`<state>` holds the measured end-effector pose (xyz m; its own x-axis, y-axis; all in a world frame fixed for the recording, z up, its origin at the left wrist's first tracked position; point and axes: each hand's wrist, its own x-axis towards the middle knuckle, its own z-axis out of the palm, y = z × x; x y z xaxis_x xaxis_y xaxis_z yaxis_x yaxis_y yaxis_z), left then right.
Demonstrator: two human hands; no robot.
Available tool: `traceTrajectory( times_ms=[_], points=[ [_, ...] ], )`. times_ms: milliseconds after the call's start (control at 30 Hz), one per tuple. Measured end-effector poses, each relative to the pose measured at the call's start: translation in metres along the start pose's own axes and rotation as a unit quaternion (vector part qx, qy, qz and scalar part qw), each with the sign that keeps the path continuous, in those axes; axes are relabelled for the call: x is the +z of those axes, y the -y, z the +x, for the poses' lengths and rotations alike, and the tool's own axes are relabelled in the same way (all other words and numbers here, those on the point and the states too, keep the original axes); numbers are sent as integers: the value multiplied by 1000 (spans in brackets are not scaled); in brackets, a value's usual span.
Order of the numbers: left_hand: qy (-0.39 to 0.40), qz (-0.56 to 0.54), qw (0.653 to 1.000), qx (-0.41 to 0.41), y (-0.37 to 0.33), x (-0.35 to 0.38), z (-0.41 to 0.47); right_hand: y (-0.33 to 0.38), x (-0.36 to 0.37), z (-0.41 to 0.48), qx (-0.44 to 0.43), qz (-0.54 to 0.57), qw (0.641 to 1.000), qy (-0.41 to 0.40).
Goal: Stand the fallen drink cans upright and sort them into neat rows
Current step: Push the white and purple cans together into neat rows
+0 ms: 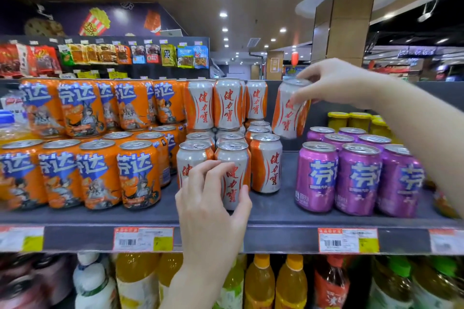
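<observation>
White-and-orange drink cans stand in rows in the middle of a grey shelf [276, 218], with a second tier [227, 104] stacked on top. My right hand [334, 83] grips one such can [287, 114] by its top, held in the air and slightly tilted, to the right of the upper tier. My left hand [213, 198] wraps its fingers round the front can [232, 178] standing at the shelf's front edge. Another white can [266, 165] stands just right of it.
Orange cans [100, 173] fill the shelf's left half in two tiers. Purple cans [359, 178] stand at the right, yellow-lidded cans [351, 119] behind them. A bare strip of shelf lies between the white and purple cans. Bottles [261, 281] fill the shelf below.
</observation>
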<state>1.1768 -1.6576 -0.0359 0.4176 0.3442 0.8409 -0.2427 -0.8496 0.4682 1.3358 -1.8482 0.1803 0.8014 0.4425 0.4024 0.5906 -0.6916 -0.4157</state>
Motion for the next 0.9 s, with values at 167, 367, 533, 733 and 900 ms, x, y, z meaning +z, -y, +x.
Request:
traceTrajectory(
  times_ms=[167,367,533,733,900],
  points=[
    [-1,8,1000,8,3,-1,2,30,-2,-34,-45,89,995,-29],
    [3,17,1000,20,6,-5,6,49,16,-66,-72,65,994,60],
    [-1,3,999,44,9,-9,9,50,35,-85,-95,-28,989,107],
    [-43,-10,998,53,8,-13,17,46,51,-87,-99,-82,984,125],
    [-75,2,997,11,21,-24,31,39,59,-83,-92,-116,981,126]
  ],
)
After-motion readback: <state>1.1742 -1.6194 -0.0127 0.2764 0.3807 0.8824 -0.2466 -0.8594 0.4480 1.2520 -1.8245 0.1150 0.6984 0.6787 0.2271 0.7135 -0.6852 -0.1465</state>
